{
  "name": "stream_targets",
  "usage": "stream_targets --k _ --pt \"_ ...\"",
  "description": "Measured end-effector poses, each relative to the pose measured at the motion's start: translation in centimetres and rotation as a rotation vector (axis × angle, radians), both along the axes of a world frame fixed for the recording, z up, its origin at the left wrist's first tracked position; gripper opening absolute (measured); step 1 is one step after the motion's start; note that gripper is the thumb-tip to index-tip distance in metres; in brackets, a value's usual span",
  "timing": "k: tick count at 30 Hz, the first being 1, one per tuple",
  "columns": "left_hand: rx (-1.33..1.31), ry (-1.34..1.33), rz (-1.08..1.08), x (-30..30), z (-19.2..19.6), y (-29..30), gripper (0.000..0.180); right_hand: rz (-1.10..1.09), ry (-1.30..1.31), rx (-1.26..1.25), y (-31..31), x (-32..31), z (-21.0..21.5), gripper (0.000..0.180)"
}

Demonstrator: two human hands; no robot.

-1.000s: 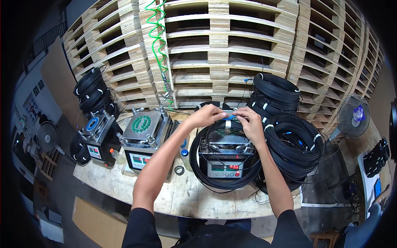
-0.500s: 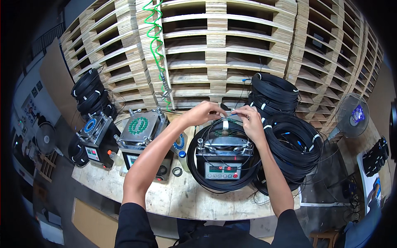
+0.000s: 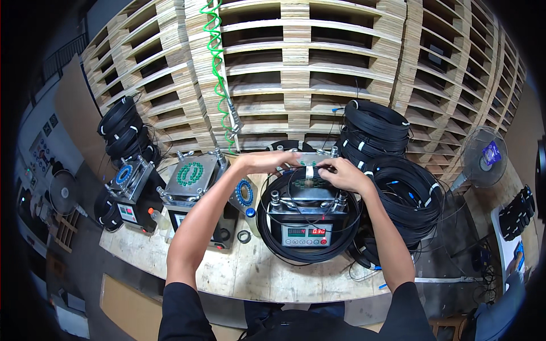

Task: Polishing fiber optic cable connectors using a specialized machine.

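Observation:
A coil of black cable [image 3: 341, 244] rings a small machine [image 3: 310, 204] with a metal top and a lit digital panel [image 3: 306, 235]. At the coil's far side, my left hand [image 3: 274, 162] is closed on the cable, its fingers pointing right and partly hidden. My right hand [image 3: 343, 174] lies opposite, fingers bent round the same coil. Between the hands a white band [image 3: 310, 171] wraps the cable strands. Loose strands cross the machine's front. A blue-tipped cable end [image 3: 383, 286] shows beside my right forearm.
Two similar machines, one with a green-ringed plate [image 3: 190, 174], stand at the left. Stacked black coils [image 3: 378, 128] and more coils [image 3: 406, 193] lie at the right. A bottle with a blue cap [image 3: 251, 212] stands nearby. Wooden pallets [image 3: 296, 74] rise behind the table [image 3: 273, 284].
Both hands have come down from a raised pinch on a thin cable end to the coil's far side. The panel's readout has changed, and a blue-tipped end now appears by my right forearm.

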State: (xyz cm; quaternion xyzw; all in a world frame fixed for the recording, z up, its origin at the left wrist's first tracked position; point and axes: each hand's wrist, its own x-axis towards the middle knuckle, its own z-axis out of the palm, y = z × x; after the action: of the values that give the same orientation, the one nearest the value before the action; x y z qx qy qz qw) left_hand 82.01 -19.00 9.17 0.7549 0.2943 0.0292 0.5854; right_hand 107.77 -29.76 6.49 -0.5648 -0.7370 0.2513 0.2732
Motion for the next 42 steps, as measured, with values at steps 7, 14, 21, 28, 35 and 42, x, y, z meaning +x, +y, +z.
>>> stream_targets --k 7,14,21,28,35,42 --pt "1.142 0.22 0.168 2.3 -2.0 -7.9 0.042 -0.015 -0.189 0.203 -1.6 0.5 -2.2 0.051" --pt "1.228 0.176 0.255 1.7 -1.3 -7.3 0.028 0.004 -0.204 0.376 -1.5 -0.6 0.0 0.045" --pt "1.323 0.065 0.253 0.5 6.7 -10.7 0.033 0.096 -0.146 0.455 -4.3 -0.7 7.7 0.039" --pt "0.957 0.216 0.065 -3.4 -5.6 -19.2 0.036 0.083 0.067 0.086 -15.4 -5.0 -6.2 0.038" --pt "0.649 0.266 0.116 -7.0 -21.2 -21.0 0.041 -0.058 0.152 -0.084 -18.2 -9.3 -21.4 0.036" --pt "0.643 0.125 0.334 -7.4 -26.5 -23.3 0.031 -0.292 0.019 -0.014 -19.7 -12.0 -25.0 0.031"
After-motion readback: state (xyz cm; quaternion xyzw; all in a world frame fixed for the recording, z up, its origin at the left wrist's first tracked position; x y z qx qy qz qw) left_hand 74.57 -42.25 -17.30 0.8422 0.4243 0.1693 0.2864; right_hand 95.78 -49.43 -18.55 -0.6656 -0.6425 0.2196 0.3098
